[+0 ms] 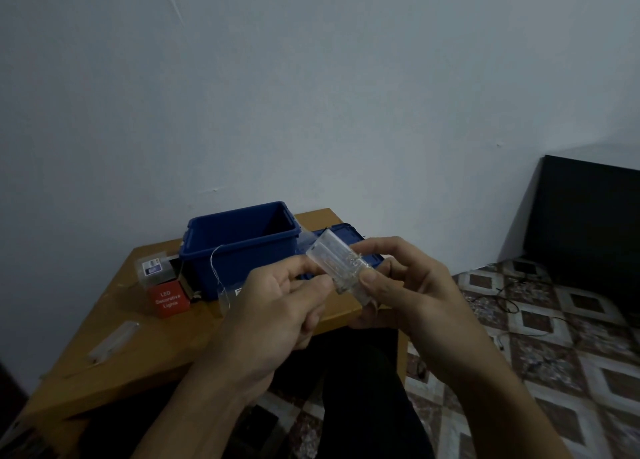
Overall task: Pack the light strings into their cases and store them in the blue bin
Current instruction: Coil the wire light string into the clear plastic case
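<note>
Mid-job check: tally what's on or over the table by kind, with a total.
Blue plastic bin: 1
Flat blue lid: 1
Clear plastic cases: 2, one held, one lying left
Red LED lights box: 1
Thin wire light string: 1
Total: 6

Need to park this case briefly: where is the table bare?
Bare wood: brown wooden table's near middle, between flat clear plastic case and left hand. Crowded behind: red cardboard box, blue plastic bin, blue lid.
</note>
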A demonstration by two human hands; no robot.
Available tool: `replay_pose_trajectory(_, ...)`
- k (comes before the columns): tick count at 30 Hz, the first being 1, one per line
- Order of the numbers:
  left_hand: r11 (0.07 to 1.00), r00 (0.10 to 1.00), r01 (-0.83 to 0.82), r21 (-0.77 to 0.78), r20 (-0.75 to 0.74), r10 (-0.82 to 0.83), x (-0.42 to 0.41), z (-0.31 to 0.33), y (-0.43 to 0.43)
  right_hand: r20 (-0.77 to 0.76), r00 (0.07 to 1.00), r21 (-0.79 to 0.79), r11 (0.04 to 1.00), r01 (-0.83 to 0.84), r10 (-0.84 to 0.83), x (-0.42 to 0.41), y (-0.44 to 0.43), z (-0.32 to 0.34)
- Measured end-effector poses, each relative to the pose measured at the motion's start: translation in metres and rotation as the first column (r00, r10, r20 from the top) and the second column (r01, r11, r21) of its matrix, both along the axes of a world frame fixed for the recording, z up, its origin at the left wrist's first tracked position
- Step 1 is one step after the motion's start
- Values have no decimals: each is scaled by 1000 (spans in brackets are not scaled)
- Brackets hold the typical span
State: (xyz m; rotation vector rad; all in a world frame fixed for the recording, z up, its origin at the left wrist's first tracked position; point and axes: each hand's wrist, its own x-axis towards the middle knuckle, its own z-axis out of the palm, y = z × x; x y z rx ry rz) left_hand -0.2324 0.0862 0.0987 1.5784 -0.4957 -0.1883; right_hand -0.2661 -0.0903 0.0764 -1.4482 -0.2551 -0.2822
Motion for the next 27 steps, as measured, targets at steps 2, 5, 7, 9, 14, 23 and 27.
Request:
replay_pose_trajectory(2, 1000, 1000, -12, -3, 6, 12, 1, 0, 1, 11, 1000, 4, 1000, 5, -5, 1, 1, -1)
replay_pose_trajectory(5, 1000, 1000, -14, 24, 27, 13, 1, 0, 3, 20, 1000, 57, 998, 16, -17, 2, 3, -3)
replay_pose_trajectory(7, 1000, 1000, -8, 11, 17, 8, 1, 1, 3, 22, 1000, 109, 994, 20, -22, 2, 4, -2)
replay_pose_trajectory(9, 1000, 1000, -12, 7, 13, 12, 1, 0, 4, 20, 1000, 142, 990, 21, -24, 2, 5, -2)
replay_pose_trajectory(14, 994, 999, -53, 98, -1, 53, 8, -5, 10, -6, 999, 215, 976, -34, 36, 2, 4, -1)
replay_pose_trajectory(23, 953, 877, 292, -85, -374, -302, 29, -1, 29, -52, 913, 13, 914, -405, 406, -6, -12, -1)
replay_pose_trajectory(27, 928, 884, 362, 89, -350, -311, 32, 16, 27, -66, 946, -258, 910, -324, 318, -9, -12, 1)
